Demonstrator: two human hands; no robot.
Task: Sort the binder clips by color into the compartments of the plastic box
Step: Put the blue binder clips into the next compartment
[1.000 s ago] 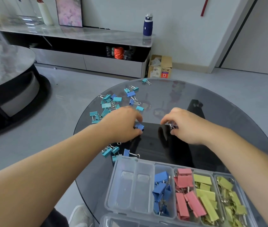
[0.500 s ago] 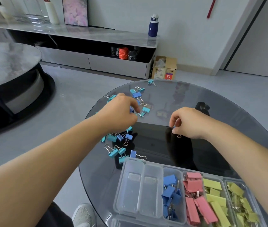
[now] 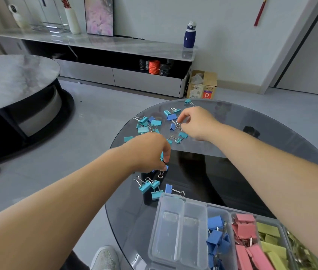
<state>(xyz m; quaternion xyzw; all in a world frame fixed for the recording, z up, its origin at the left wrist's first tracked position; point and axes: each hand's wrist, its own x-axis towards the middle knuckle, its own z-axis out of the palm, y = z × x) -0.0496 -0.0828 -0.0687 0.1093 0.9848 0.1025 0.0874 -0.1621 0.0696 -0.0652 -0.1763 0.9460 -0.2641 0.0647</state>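
Ok so the plastic box (image 3: 159, 215) sits at the near edge of the round glass surface (image 3: 241, 117). One compartment holds the sorted blue clips (image 3: 215, 238), the pink clips (image 3: 245, 248) are in the one just to its right, and the yellow clips (image 3: 271, 248) come after those. There's a loose pile of teal and blue clips (image 3: 146, 123) on the far left part of the surface, plus a few stragglers (image 3: 148, 186) just beside the box's far corner.

The left hand (image 3: 148, 152) is curled down between those two bunches, fingers clenched round a teal clip (image 3: 161, 156). A wire handle pokes out underneath, and I can't tell how many it's got in there. The right hand (image 3: 195, 123) reaches further out, its fingertips pinching the wire handle of a blue clip (image 3: 172, 126) that's lying on the glass.
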